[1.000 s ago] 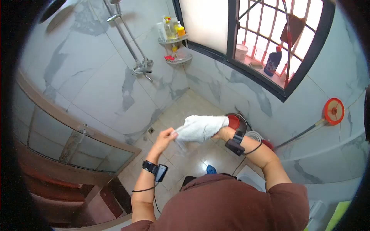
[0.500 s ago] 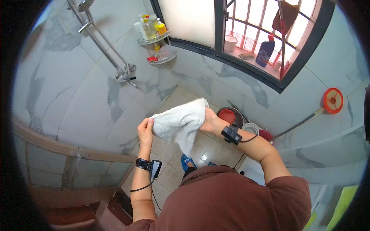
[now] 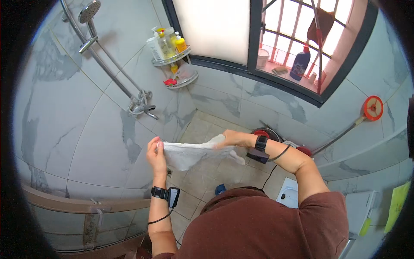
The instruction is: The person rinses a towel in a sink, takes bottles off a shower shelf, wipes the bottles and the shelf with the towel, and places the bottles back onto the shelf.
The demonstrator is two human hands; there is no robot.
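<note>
A white towel (image 3: 185, 156) stretches between my two hands above the tiled floor, its lower edge hanging loose. My left hand (image 3: 156, 156) pinches its left end, thumb on top. At the other end my right hand (image 3: 233, 139) grips the cloth, with the fingers partly hidden behind it and a little blurred. A loose corner of the towel dangles below the right hand. Both wrists carry black straps with small devices and cables.
A corner shelf (image 3: 183, 82) with bottles hangs beside the shower fixture (image 3: 140, 103). Basins (image 3: 265, 133) stand by the wall under the window (image 3: 297, 52). An orange-headed plunger-like tool (image 3: 372, 108) leans at right; a sliding door frame (image 3: 64, 203) runs along the left.
The towel has gone from a broad, draped sheet to a narrower, flatter stretch. My right hand has turned palm-down over it, and my left hand has shifted slightly left and down.
</note>
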